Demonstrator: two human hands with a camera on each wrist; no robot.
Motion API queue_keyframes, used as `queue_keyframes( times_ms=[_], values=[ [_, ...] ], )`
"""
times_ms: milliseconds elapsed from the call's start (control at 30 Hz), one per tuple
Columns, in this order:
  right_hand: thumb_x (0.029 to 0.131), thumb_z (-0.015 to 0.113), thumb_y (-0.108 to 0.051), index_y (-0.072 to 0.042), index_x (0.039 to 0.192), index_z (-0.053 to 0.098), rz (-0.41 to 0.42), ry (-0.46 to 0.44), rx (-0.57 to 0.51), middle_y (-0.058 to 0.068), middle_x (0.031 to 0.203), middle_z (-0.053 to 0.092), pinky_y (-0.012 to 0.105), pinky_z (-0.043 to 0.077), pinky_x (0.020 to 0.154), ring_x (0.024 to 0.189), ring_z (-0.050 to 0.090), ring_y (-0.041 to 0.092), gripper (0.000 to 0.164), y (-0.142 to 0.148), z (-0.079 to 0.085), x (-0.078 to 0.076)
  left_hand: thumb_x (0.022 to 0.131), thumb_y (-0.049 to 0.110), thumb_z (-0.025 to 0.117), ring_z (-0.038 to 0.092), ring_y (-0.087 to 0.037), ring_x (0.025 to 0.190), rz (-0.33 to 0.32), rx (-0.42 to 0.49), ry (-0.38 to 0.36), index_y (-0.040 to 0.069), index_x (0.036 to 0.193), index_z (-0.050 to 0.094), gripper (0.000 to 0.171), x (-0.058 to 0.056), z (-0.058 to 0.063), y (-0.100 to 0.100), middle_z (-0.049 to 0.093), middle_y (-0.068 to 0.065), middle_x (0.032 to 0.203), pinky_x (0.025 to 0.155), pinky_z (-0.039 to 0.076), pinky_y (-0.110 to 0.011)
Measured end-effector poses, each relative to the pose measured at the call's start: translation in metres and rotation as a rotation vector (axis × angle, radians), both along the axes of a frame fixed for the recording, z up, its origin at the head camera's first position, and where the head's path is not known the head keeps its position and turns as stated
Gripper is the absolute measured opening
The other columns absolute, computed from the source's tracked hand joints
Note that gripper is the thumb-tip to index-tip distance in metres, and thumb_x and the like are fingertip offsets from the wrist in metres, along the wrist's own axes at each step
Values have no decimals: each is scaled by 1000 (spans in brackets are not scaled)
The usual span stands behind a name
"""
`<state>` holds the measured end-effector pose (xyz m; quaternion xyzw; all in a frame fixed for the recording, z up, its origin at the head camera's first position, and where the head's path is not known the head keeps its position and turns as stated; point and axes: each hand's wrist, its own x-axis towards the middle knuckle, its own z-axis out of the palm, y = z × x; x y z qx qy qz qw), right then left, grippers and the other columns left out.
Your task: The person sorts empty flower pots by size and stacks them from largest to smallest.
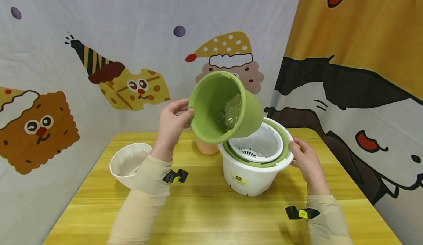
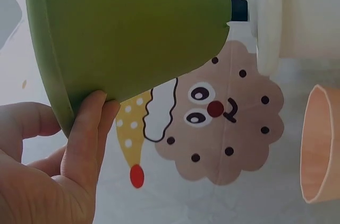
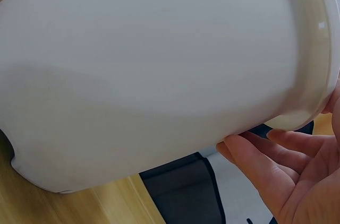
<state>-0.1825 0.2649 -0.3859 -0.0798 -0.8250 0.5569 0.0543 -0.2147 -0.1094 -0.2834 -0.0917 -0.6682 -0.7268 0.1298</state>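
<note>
My left hand point(image 1: 172, 123) pinches the rim of a green plastic flowerpot point(image 1: 211, 109), tipped on its side in the air so its slotted bottom shows. In the left wrist view the thumb is on one side of that rim and the fingers point(image 2: 87, 128) on the outer wall. Below and to the right stands a large white flowerpot point(image 1: 248, 179) with a yellow label. Nested in it are another green pot point(image 1: 285, 138) and a smaller white pot point(image 1: 261, 144). My right hand point(image 1: 305, 158) grips the large pot's rim at the right, fingers point(image 3: 255, 163) against its outer wall.
A cream faceted pot point(image 1: 123, 164) stands at the table's left, partly behind my left forearm. Behind the raised green pot is a peach-coloured pot point(image 1: 206, 147), mostly hidden. The wooden table point(image 1: 205, 215) meets a printed cloth backdrop point(image 1: 142, 24) at the back.
</note>
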Motion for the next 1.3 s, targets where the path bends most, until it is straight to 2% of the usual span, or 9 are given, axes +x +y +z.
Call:
queue_keyframes(
  times_ms=[233, 400, 533, 733, 967, 1300],
  values=[
    [104, 37, -45, 1, 151, 36, -4, -18, -6, 27, 142, 43, 20, 56, 75, 103, 56, 21, 65, 0, 2, 0, 88, -5, 62, 67, -15, 65, -27, -54, 23, -4, 122, 66, 35, -1, 6, 17, 63, -17, 103, 58, 60, -28],
    [104, 37, -43, 2, 150, 36, -2, -16, -6, 27, 141, 43, 20, 56, 75, 100, 56, 18, 64, 0, 2, 0, 88, -3, 63, 68, -15, 65, -31, -103, 41, -3, 120, 67, 33, -3, 7, 26, 63, -16, 102, 60, 61, -31],
    [104, 37, -42, 2, 149, 36, 2, -11, -8, 28, 141, 43, 19, 56, 75, 96, 56, 14, 64, 0, 1, 1, 88, -2, 63, 68, -16, 67, -33, -137, 45, -2, 119, 68, 31, -4, 6, 31, 63, -16, 102, 63, 62, -34],
    [104, 36, -43, 2, 150, 35, 0, -11, -7, 27, 142, 41, 20, 56, 76, 102, 55, 19, 64, 0, 2, 1, 87, -2, 64, 69, -18, 70, -52, -148, 28, -1, 119, 68, 32, -7, 4, 37, 63, -16, 102, 65, 62, -35],
    [104, 36, -42, 3, 150, 35, 7, -7, -7, 27, 141, 42, 19, 56, 75, 100, 55, 17, 64, 0, 3, 1, 87, -3, 64, 68, -19, 69, -41, -193, 41, -2, 118, 68, 31, -8, 3, 43, 64, -15, 100, 62, 62, -34],
    [104, 36, -43, 2, 151, 34, -2, -13, -4, 28, 141, 42, 19, 56, 74, 107, 54, 27, 65, 0, 2, 0, 88, -3, 65, 65, -17, 65, -30, -272, 56, -2, 119, 68, 31, -7, 2, 48, 64, -15, 99, 59, 61, -33]
  ],
)
